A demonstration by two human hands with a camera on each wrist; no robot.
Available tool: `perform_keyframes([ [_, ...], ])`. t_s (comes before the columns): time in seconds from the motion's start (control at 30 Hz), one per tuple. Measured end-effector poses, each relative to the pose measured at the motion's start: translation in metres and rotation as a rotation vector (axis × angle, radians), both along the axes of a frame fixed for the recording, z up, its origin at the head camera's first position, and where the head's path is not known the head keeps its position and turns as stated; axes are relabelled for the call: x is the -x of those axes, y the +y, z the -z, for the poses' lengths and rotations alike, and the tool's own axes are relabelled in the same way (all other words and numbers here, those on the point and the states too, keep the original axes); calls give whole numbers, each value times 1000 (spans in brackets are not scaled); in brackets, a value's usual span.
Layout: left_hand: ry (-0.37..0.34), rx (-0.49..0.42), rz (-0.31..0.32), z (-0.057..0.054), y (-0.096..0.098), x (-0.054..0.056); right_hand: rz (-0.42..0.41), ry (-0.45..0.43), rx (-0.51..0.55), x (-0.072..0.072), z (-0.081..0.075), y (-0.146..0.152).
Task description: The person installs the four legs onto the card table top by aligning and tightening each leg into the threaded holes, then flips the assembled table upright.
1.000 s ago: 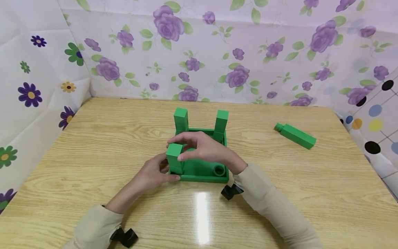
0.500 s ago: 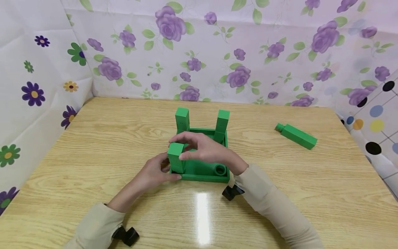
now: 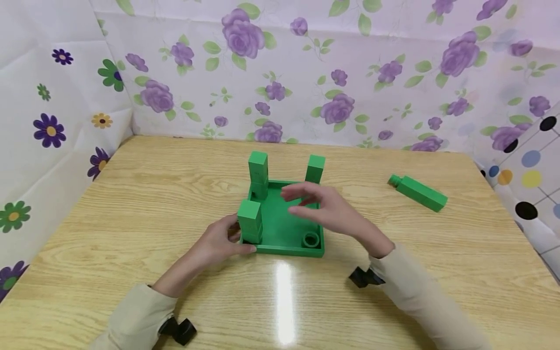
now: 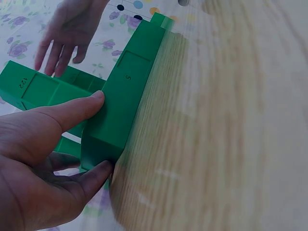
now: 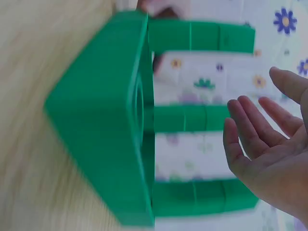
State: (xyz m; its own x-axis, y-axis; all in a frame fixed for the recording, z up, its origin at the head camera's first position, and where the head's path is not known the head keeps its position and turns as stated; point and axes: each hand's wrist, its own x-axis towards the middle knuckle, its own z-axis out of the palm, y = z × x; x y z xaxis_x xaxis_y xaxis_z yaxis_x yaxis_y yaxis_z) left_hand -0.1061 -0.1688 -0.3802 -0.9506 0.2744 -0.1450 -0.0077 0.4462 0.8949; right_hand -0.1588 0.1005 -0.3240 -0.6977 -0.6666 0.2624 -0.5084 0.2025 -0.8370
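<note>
A green square tray [image 3: 288, 250] with a raised rim sits on the table, an upright square post at three of its corners: near left [image 3: 250, 223], far left [image 3: 258, 167] and far right [image 3: 315, 167]. At the near right corner shows a round socket [image 3: 311, 246]. My left hand [image 3: 218, 238] grips the tray's near left corner, its thumb on the front wall [image 4: 120, 96] in the left wrist view. Above the tray's right side hovers my right hand [image 3: 334, 211], fingers loosely extended and holding nothing. It partly hides the far right post.
A loose green post [image 3: 420, 193] with a narrower, ridged end lies on the wooden table [image 3: 131, 194] to the right. Flowered sheets [image 3: 197, 73] stand behind and to the left, a dotted one [image 3: 531, 180] to the right. Each sleeve carries a black wrist mount [image 3: 177, 331].
My right hand has come off the near left post and moved right over the tray. The left hand keeps its grip on the corner. The view has shifted slightly.
</note>
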Motion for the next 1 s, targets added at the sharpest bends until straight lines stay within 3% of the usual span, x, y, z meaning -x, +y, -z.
perform_keyframes([
  [0.3, -28, -14, -10, 2, 1, -1, 266, -81, -113, 3, 10, 81],
  [0.53, -20, -6, -9, 2, 1, 0, 470, -34, -201, 12, 18, 155],
  [0.77, -11, -3, -6, 3, 0, 0, 704, -72, -302, 25, 23, 222],
  [1.0, -16, -34, 3, 3, -1, 0, 807, -172, -317, 31, 36, 265],
])
